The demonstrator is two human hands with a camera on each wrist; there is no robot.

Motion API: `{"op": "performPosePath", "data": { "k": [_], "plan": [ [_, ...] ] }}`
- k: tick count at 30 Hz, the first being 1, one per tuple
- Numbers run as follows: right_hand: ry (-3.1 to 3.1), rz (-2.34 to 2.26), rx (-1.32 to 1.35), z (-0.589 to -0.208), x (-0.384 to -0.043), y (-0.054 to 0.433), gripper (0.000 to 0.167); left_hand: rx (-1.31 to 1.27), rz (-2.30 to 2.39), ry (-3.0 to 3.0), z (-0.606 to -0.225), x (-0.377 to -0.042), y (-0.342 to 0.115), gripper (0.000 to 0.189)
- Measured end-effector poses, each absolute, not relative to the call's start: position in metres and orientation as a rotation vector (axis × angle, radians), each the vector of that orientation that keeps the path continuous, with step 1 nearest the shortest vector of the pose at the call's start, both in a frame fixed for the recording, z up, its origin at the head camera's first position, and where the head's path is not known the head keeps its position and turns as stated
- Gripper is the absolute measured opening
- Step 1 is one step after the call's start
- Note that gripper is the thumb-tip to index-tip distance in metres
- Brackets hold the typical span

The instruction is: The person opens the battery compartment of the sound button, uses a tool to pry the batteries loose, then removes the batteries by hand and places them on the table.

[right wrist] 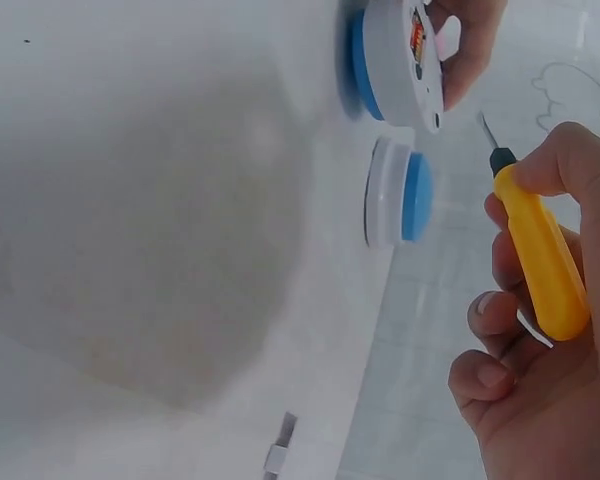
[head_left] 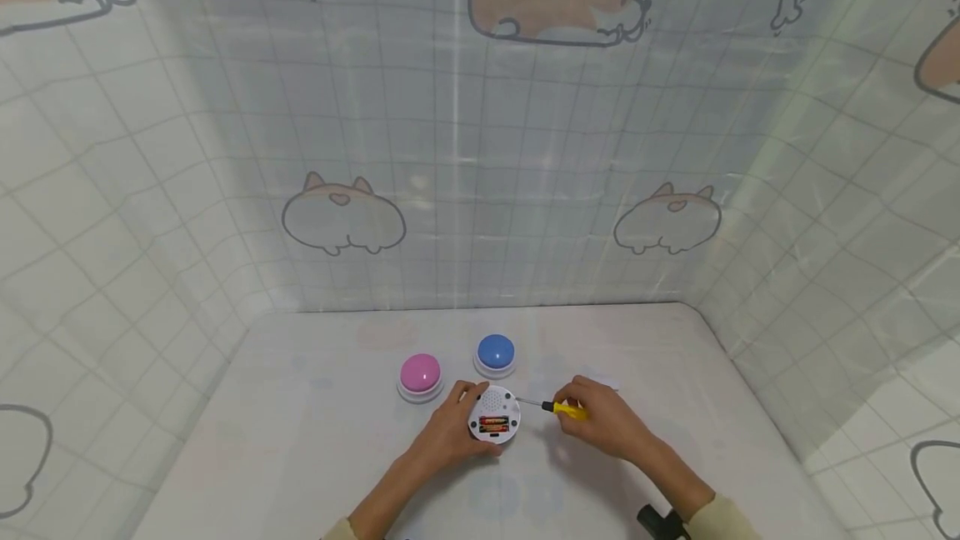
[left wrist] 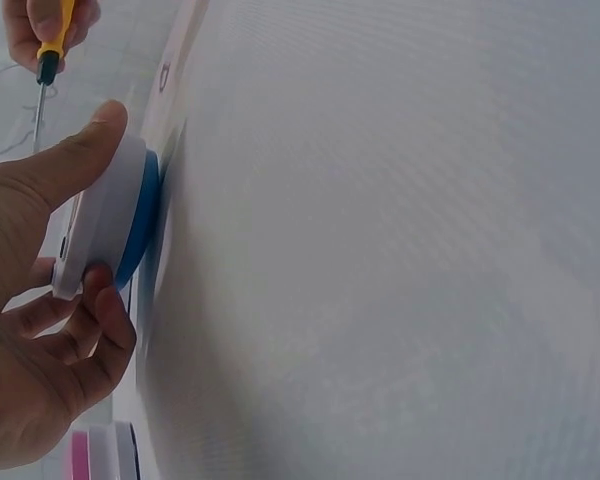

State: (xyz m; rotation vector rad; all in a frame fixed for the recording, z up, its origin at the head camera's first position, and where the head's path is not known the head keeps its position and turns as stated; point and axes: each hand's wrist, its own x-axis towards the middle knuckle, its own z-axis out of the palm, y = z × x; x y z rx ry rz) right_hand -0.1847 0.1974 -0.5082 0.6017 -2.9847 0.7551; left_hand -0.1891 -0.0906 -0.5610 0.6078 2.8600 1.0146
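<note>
A round white push-button device (head_left: 497, 400) with a blue dome lies upside down, its base facing up and two batteries (head_left: 493, 424) showing in the open compartment. My left hand (head_left: 450, 427) grips its sides between thumb and fingers; in the left wrist view the blue dome (left wrist: 140, 220) faces the table. A screwdriver (head_left: 570, 411) with a yellow handle is held in my right hand (head_left: 606, 423). Its metal tip points left and overlaps the upper right rim of the base in the head view. From the right wrist, the screwdriver tip (right wrist: 483, 120) appears apart from the device.
A pink-domed button (head_left: 420, 373) stands upright left of the device, and a second blue-domed button (head_left: 496, 352) behind it. A small grey item (right wrist: 280, 445) lies on the table. Near my right forearm is a dark object (head_left: 660, 522). Patterned sheeting (head_left: 510, 123) walls the table's back and sides.
</note>
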Motion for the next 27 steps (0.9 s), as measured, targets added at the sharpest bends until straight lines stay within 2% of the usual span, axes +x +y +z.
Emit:
{"op": "performPosePath", "data": {
  "k": [12, 27],
  "plan": [
    [-3.017, 0.922, 0.613, -0.502, -0.19, 0.197, 0.017, 0.632, 1.019, 2.876, -0.562, -0.189, -0.093, 0.1],
    [-3.065, 0.793, 0.665, -0.496, -0.187, 0.192, 0.018, 0.591, 1.009, 2.875, -0.561, -0.189, -0.09, 0.091]
  ]
}}
